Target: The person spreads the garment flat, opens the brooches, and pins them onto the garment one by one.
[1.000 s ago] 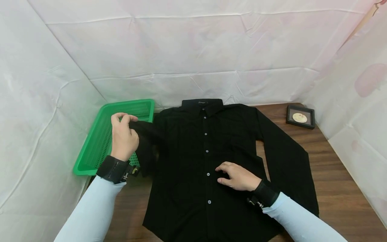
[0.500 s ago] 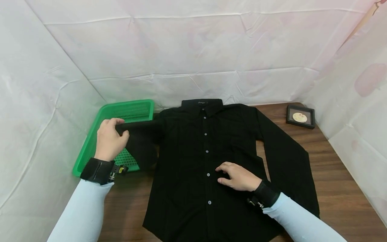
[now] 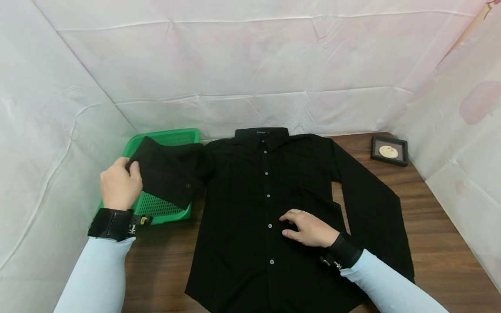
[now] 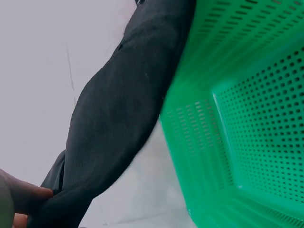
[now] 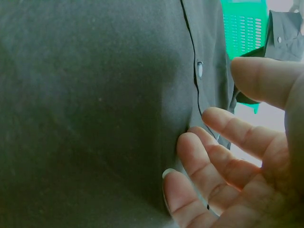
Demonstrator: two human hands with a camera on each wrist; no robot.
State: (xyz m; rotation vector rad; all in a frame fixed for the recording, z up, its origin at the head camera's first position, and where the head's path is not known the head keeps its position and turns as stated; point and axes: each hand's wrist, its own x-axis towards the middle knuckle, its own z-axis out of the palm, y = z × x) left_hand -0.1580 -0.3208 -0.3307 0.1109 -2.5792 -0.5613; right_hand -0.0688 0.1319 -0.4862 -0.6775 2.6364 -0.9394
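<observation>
A black button-up shirt [image 3: 238, 208] lies spread front-up, collar toward the back wall. At the left, my left hand [image 3: 119, 184] pinches the end of one sleeve [image 3: 164, 169], which is lifted across the green basket; a cuff button shows on it. The left wrist view has the bunched sleeve [image 4: 118, 99] running up from the thumb and fingertips. My right hand [image 3: 309, 228] is over the lower front of the shirt, beside the button row, fingers loosely bent and holding nothing. In the right wrist view its fingers [image 5: 194, 161] are close to the cloth; whether they press it cannot be told.
The green basket [image 3: 160, 213] stands at the left on the wooden table [image 3: 164, 265], partly under the sleeve. The shirt's other sleeve [image 3: 375, 208] lies flat to the right. A small black frame with a round pale disc [image 3: 389, 151] sits at the back right. White cloth walls enclose the table.
My left hand has moved left and a little down, drawing the sleeve out from beside the shirt's body across the basket. The right hand has stayed in place.
</observation>
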